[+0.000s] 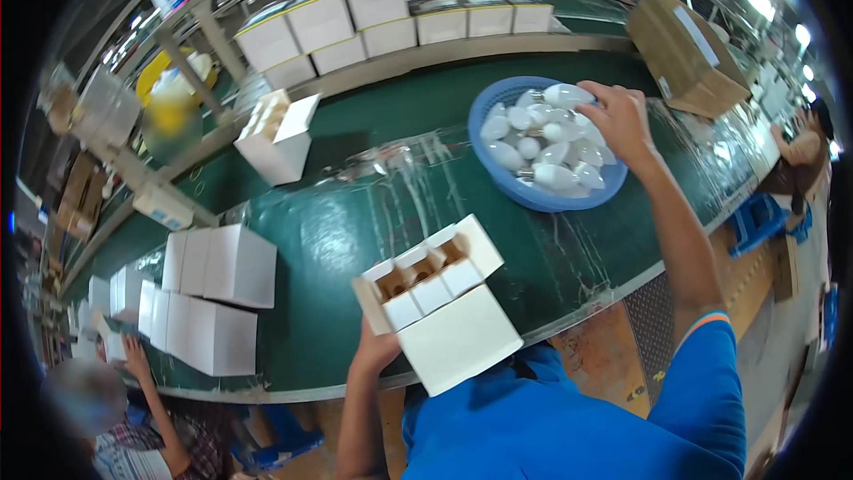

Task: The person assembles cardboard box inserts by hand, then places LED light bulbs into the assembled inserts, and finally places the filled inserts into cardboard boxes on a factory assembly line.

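Observation:
My left hand point(377, 348) is wrapped round the near left side of an open white box point(462, 338), its lid flap folded towards me. Brown cardboard dividers show inside the box. My right hand point(617, 116) reaches over the right rim of a blue basket point(542, 204), its fingers closed on a white bulb point(567, 95) at the top of the pile. Many white candle-shaped bulbs point(555, 176) lie in the basket, some with metal bases showing.
Another open white box point(277, 147) stands beyond on the green belt point(329, 240). White boxes point(240, 267) line the left side, near a co-worker's hand point(136, 360). More boxes point(320, 22) stand on the back ledge. A brown carton point(684, 53) is at back right, a person point(804, 151) far right.

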The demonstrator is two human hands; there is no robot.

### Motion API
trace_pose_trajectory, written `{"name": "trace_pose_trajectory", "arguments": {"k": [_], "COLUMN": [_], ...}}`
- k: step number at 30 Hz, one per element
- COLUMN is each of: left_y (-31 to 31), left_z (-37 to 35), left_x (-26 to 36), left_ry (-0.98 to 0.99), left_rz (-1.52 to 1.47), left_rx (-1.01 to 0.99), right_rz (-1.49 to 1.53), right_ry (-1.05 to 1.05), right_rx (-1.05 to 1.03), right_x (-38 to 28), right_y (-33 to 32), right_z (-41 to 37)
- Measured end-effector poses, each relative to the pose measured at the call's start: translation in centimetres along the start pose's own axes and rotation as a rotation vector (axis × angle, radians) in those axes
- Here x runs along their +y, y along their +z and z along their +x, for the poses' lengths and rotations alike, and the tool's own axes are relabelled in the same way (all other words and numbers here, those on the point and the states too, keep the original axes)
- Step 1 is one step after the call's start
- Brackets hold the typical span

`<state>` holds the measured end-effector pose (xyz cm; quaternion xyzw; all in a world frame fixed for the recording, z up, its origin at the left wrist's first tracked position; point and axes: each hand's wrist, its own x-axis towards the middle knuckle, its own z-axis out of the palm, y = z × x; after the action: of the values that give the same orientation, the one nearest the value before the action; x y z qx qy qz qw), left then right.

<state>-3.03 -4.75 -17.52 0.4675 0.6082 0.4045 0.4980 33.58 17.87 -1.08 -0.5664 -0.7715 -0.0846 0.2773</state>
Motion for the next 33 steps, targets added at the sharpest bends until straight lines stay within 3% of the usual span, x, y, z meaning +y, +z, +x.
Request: {"name": "trace_pose_trajectory", "arguments": {"k": [6, 8, 9, 11, 14, 15, 16, 18, 20, 22, 26, 33], "left_y": [-1.5, -2.5, -2.5, -2.4, -2.5, -1.7, -0.9, 0.7, 2.8, 4.2, 5.3, 5.5], "left_z": [-1.3, -2.7, -3.7, -5.1, -6.3, -6.5, -6.7, -6.8, -6.8, -6.7, -6.3, -6.2], "left_x": [-2.3, -0.8, 0.2, 4.5, 7.4, 8.6, 9.7, 11.4, 12.5, 12.2, 11.0, 9.3], "left_ry": [-0.047, -0.023, 0.229, 0.292, 0.451, 0.501, 0.493, 0.748, 0.792, 0.785, 0.681, 0.714], "left_rz": [0.177, 0.339, 0.405, 0.452, 0.44, 0.442, 0.449, 0.704, 0.853, 0.944, 0.977, 0.998], "left_rx": [0.036, -0.083, -0.002, 0.11, 0.427, 0.586, 0.589, 0.525, 0.373, 0.285, 0.253, 0.258], "right_rz": [-0.046, 0.083, 0.191, 0.434, 0.877, 0.84, 0.798, 0.762, 0.717, 0.509, 0.479, 0.254], "right_ry": [0.007, -0.051, -0.097, -0.308, -0.409, -0.541, -0.673, -0.724, -0.778, -0.769, -0.765, -0.91], "right_rx": [0.096, 0.068, 0.053, -0.059, -0.395, -0.344, -0.29, -0.267, -0.24, -0.361, -0.4, -0.246], "right_x": [1.2, -1.5, -3.1, -6.1, -10.0, -11.0, -11.9, -13.4, -14.4, -14.8, -15.2, -15.5], "right_y": [3.9, 2.1, 0.9, -0.7, -2.1, -1.8, -1.4, -0.2, 0.4, 0.7, 0.8, 1.3], "right_z": [-0.1, -1.0, -1.8, -3.8, -6.7, -7.3, -7.7, -8.6, -8.8, -8.9, -8.8, -8.8]}}
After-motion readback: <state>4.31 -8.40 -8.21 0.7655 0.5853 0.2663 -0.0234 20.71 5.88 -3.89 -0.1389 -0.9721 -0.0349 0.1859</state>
